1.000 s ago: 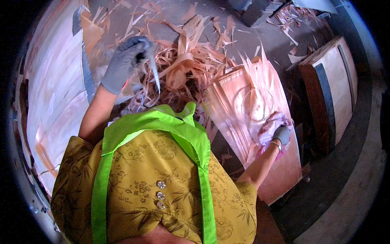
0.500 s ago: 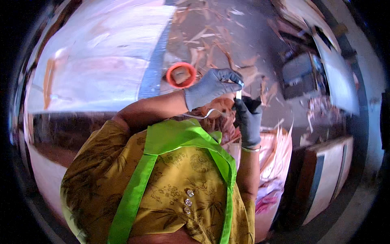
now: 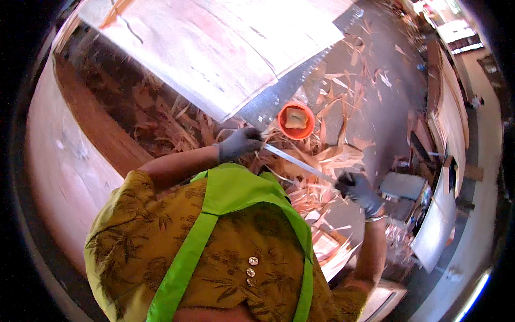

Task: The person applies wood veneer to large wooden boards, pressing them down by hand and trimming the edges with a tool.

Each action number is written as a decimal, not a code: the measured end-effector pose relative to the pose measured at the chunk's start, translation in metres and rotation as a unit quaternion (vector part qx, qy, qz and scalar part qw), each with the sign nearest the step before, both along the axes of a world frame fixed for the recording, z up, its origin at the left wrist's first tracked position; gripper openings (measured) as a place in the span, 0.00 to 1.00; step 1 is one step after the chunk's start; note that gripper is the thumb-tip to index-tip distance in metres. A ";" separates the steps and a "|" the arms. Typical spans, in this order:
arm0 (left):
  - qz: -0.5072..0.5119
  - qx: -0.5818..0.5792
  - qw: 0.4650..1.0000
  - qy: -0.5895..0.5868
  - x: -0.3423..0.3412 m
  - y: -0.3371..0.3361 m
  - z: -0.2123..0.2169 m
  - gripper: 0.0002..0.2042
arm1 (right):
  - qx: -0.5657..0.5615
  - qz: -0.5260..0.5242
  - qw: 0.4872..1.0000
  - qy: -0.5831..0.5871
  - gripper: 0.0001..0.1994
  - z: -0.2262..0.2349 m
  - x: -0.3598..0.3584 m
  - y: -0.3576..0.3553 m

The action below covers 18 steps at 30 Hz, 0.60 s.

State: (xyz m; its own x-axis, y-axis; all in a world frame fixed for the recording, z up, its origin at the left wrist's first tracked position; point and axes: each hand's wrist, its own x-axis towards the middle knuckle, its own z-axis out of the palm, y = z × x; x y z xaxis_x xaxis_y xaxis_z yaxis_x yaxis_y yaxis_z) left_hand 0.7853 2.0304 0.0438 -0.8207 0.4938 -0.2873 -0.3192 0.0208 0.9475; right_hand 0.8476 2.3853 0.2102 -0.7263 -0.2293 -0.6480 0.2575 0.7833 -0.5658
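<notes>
A narrow white strip of tape (image 3: 298, 162) is stretched between my two hands, slanting down to the right over a litter of wood shavings. My left hand (image 3: 240, 144), in a grey glove, pinches its upper end beside the corner of the veneer sheet. The other end sits in the closed fingers of my right hand (image 3: 360, 191), gloved the same way. Just beyond the strip stands an orange-red bowl (image 3: 281, 126) with a tan, sponge-like block (image 3: 296, 118) in it.
A large pale veneer sheet (image 3: 214, 48) lies on a table at the upper left. Torn veneer scraps (image 3: 338, 155) cover the floor ahead. To the right are a small grey stool-like object (image 3: 403, 185) and leaning boards (image 3: 448, 107). A curved pale panel (image 3: 70, 150) stands at left.
My hands have moved apart, drawing the white strip out long between them. My view has turned, so the veneer sheet and bowl appear shifted and rotated.
</notes>
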 end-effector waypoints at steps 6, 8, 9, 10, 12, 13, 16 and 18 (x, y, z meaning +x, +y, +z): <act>0.137 -0.033 0.967 -0.214 0.043 0.000 -0.119 0.06 | 0.272 0.062 0.954 0.114 0.06 -0.041 -0.086 0.214; 0.076 -0.192 0.978 -0.025 0.040 0.046 -0.145 0.07 | 0.359 0.026 0.908 0.216 0.09 -0.027 -0.123 0.267; 0.151 -0.128 0.980 -0.025 0.035 0.075 -0.153 0.08 | 0.477 -0.028 0.832 0.282 0.11 0.000 -0.137 0.287; 0.209 -0.102 0.972 -0.037 0.028 0.105 -0.158 0.10 | 0.478 -0.085 0.840 0.245 0.14 0.021 -0.154 0.297; 0.234 -0.124 0.964 -0.022 -0.002 0.150 -0.163 0.12 | 0.063 -0.288 0.858 0.421 0.19 0.039 -0.166 0.291; 0.237 -0.184 0.953 0.051 -0.018 0.166 -0.162 0.13 | -0.113 -0.433 0.796 0.407 0.22 0.046 -0.169 0.281; 0.247 -0.420 0.853 0.189 -0.053 0.198 -0.160 0.15 | -0.287 -0.357 0.785 0.418 0.23 0.013 -0.168 0.237; 0.221 -0.455 0.853 0.126 -0.074 0.204 -0.162 0.15 | -0.242 -0.354 0.816 0.389 0.21 -0.055 -0.170 0.195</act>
